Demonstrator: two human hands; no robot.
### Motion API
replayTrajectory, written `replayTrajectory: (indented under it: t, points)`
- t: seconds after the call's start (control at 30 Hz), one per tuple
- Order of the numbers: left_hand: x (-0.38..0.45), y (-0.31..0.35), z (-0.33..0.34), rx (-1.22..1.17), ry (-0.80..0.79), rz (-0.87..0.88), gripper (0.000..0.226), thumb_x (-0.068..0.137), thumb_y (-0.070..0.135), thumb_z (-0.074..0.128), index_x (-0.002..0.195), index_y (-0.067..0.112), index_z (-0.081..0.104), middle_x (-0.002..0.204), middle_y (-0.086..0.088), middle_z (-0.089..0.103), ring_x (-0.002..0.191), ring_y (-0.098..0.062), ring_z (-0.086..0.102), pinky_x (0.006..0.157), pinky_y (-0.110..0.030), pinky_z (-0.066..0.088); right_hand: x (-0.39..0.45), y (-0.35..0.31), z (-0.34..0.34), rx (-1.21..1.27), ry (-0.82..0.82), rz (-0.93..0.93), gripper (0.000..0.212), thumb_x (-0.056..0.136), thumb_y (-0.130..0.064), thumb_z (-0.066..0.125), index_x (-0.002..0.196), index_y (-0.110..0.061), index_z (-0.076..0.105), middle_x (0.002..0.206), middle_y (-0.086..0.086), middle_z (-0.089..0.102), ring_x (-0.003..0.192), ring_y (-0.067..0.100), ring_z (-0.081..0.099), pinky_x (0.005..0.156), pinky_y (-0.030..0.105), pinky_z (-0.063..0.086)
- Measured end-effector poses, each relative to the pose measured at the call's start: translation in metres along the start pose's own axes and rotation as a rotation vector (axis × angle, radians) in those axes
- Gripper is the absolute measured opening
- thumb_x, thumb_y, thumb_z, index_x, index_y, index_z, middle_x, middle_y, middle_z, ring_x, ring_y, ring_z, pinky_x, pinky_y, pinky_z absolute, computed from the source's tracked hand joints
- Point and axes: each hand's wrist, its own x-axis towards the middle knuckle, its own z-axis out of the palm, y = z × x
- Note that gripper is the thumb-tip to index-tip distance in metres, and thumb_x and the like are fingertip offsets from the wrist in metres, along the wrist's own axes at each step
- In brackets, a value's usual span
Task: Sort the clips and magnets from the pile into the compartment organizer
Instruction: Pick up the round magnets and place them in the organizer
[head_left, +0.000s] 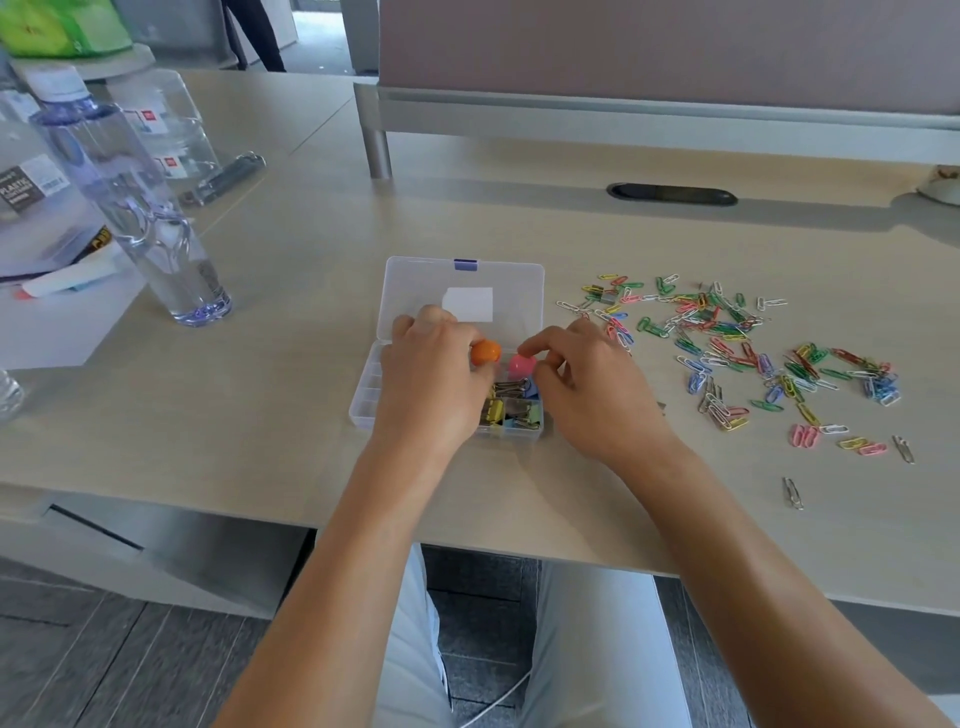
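— Orange magnet: where is it?
— Pinched in the left hand fingers, over the organizer on the tabletop.
— And the pink magnet?
— Right hand fingers clamp it, above the binder clips. Paper clips lie just right.

A clear organizer lies on the desk, its lid open flat behind it. Binder clips fill its near right compartments. An orange magnet and a pink magnet sit above it. Coloured paper clips lie scattered to the right.
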Motion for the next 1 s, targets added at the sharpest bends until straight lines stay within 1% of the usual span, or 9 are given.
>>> replayTrajectory:
  t: [0.07, 0.17, 0.3, 0.47, 0.57, 0.67, 0.8, 0.87, 1.0]
  points:
    - [0.000, 0.001, 0.001, -0.003, 0.001, -0.010, 0.014, 0.094, 0.023, 0.065, 0.095, 0.015, 0.077, 0.112, -0.005, 0.061, 0.105, -0.030, 0.049, 0.087, -0.047, 0.048, 0.000, 0.000, 0.000, -0.010, 0.000, 0.004, 0.024, 0.094, -0.016, 0.056, 0.110, -0.024, 0.072, 0.094, 0.000, 0.055, 0.075, 0.012, 0.055, 0.071, 0.037, 0.051]
    - [0.000, 0.003, 0.004, -0.009, -0.004, -0.013, 0.014, 0.094, 0.023, 0.066, 0.092, 0.014, 0.077, 0.110, -0.005, 0.061, 0.103, -0.030, 0.049, 0.084, -0.048, 0.049, 0.000, 0.000, -0.001, -0.016, -0.001, 0.002, 0.024, 0.093, -0.017, 0.056, 0.109, -0.024, 0.072, 0.091, 0.000, 0.056, 0.077, 0.015, 0.056, 0.071, 0.039, 0.052]
    - [0.000, 0.002, 0.004, 0.006, -0.012, -0.016, 0.014, 0.093, 0.024, 0.067, 0.093, 0.014, 0.077, 0.110, -0.005, 0.061, 0.104, -0.031, 0.049, 0.085, -0.048, 0.049, 0.004, 0.002, -0.001, -0.024, -0.015, 0.012, 0.022, 0.092, -0.019, 0.057, 0.106, -0.025, 0.072, 0.093, -0.001, 0.057, 0.078, 0.013, 0.057, 0.072, 0.035, 0.050]
    - [-0.001, -0.003, 0.003, 0.007, 0.014, -0.008, 0.014, 0.093, 0.025, 0.069, 0.097, 0.016, 0.078, 0.110, -0.006, 0.063, 0.101, -0.031, 0.050, 0.086, -0.047, 0.048, 0.021, -0.002, -0.002, -0.038, -0.034, 0.114, 0.017, 0.089, -0.033, 0.068, 0.103, -0.024, 0.071, 0.092, -0.004, 0.066, 0.087, 0.019, 0.062, 0.074, 0.036, 0.052]
    - [-0.002, -0.003, 0.004, -0.009, 0.030, -0.007, 0.014, 0.092, 0.024, 0.070, 0.099, 0.016, 0.078, 0.110, -0.006, 0.064, 0.101, -0.030, 0.051, 0.085, -0.046, 0.049, 0.030, -0.004, -0.004, -0.057, -0.052, 0.183, 0.011, 0.085, -0.032, 0.074, 0.091, -0.023, 0.074, 0.085, -0.007, 0.068, 0.083, 0.017, 0.064, 0.072, 0.034, 0.054]
    - [-0.003, -0.004, 0.003, -0.021, 0.030, -0.006, 0.014, 0.092, 0.024, 0.070, 0.100, 0.016, 0.078, 0.111, -0.005, 0.064, 0.101, -0.030, 0.050, 0.086, -0.046, 0.048, 0.039, -0.004, -0.005, -0.067, -0.061, 0.236, 0.006, 0.082, -0.028, 0.076, 0.084, -0.022, 0.075, 0.078, -0.009, 0.068, 0.078, 0.016, 0.065, 0.065, 0.030, 0.052]
    - [-0.003, -0.005, 0.003, -0.027, 0.018, -0.005, 0.015, 0.092, 0.025, 0.070, 0.101, 0.016, 0.078, 0.112, -0.006, 0.063, 0.103, -0.031, 0.050, 0.086, -0.048, 0.048, 0.048, -0.004, -0.008, -0.049, -0.108, 0.269, 0.004, 0.084, -0.021, 0.076, 0.084, -0.017, 0.077, 0.077, -0.005, 0.069, 0.075, 0.015, 0.065, 0.066, 0.031, 0.055]
    - [-0.003, -0.005, 0.002, -0.039, 0.018, -0.002, 0.016, 0.093, 0.024, 0.069, 0.102, 0.016, 0.078, 0.113, -0.006, 0.063, 0.104, -0.031, 0.050, 0.087, -0.049, 0.048, 0.049, -0.005, -0.010, -0.067, -0.119, 0.246, 0.001, 0.083, -0.019, 0.076, 0.084, -0.019, 0.077, 0.075, -0.010, 0.067, 0.075, 0.013, 0.064, 0.067, 0.030, 0.054]
    - [-0.003, -0.009, 0.000, -0.062, 0.033, 0.002, 0.015, 0.092, 0.025, 0.069, 0.101, 0.015, 0.078, 0.112, -0.006, 0.063, 0.105, -0.032, 0.051, 0.088, -0.048, 0.048, 0.043, -0.009, -0.015, -0.062, -0.050, 0.197, 0.006, 0.088, -0.019, 0.070, 0.084, -0.017, 0.074, 0.070, -0.015, 0.062, 0.071, 0.012, 0.061, 0.065, 0.028, 0.048]
